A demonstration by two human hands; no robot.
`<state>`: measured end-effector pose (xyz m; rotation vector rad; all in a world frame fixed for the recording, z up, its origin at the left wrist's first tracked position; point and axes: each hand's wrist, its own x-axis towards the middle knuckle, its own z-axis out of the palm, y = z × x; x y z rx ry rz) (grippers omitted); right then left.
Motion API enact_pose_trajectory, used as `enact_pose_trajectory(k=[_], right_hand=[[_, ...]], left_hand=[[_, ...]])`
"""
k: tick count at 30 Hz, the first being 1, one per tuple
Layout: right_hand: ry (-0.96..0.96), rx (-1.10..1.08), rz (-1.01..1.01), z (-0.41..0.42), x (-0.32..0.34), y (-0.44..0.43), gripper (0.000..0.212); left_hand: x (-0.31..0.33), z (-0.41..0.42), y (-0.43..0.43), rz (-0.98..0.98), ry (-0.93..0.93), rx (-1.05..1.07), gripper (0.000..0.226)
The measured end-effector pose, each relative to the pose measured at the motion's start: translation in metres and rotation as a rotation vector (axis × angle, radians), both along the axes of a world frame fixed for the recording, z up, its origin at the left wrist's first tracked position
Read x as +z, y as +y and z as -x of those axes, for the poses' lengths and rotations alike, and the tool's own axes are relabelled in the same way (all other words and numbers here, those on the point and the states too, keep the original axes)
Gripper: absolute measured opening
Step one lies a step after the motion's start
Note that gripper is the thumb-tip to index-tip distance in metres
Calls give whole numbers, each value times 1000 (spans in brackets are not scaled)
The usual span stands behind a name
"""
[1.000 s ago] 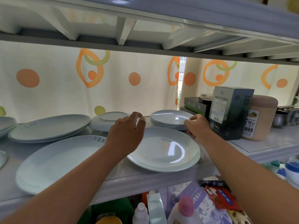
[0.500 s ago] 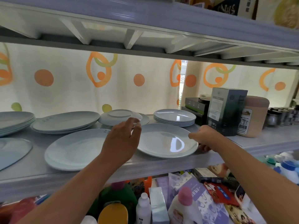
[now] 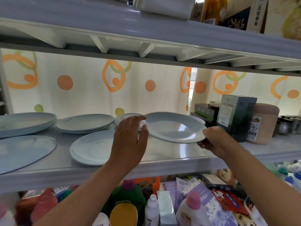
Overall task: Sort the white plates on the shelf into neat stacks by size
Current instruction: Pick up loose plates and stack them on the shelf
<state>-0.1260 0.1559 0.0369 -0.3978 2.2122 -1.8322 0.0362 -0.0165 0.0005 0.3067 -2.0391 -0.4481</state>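
Observation:
A white deep plate (image 3: 174,128) hangs tilted above the shelf (image 3: 171,154), lifted off its surface. My right hand (image 3: 211,141) grips its right rim. My left hand (image 3: 130,141) sits at its left rim, fingers spread, touching the edge. Below and to the left lies a white plate (image 3: 92,147) flat on the shelf. Behind it a small stack of plates (image 3: 84,122) rests, with a larger stack (image 3: 26,123) at the far left and one big oval plate (image 3: 22,152) at the front left. A small upturned plate (image 3: 128,117) peeks out behind my left hand.
A dark green box (image 3: 236,116), a brown jar (image 3: 262,123) and dark flat boxes (image 3: 203,111) stand at the shelf's right. The upper shelf (image 3: 146,38) hangs low overhead. Bottles and packets (image 3: 162,206) crowd the level below. A patterned curtain closes the back.
The deep plate has risen off the shelf and tilted, carried by my right hand at its rim. My left hand moved to its left edge. The view has tipped upward.

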Motion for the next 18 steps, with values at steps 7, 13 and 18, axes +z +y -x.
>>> enact_pose_trajectory(k=[7, 13, 18], right_hand=[[-164, 135, 351, -42, 32, -50, 24], [-268, 275, 425, -85, 28, -127, 21], [-317, 389, 421, -132, 23, -202, 20]], left_hand=[[13, -39, -28, 100, 5, 92, 49], [18, -97, -75, 23, 12, 234, 42], [8, -148, -118, 1, 17, 341, 40]])
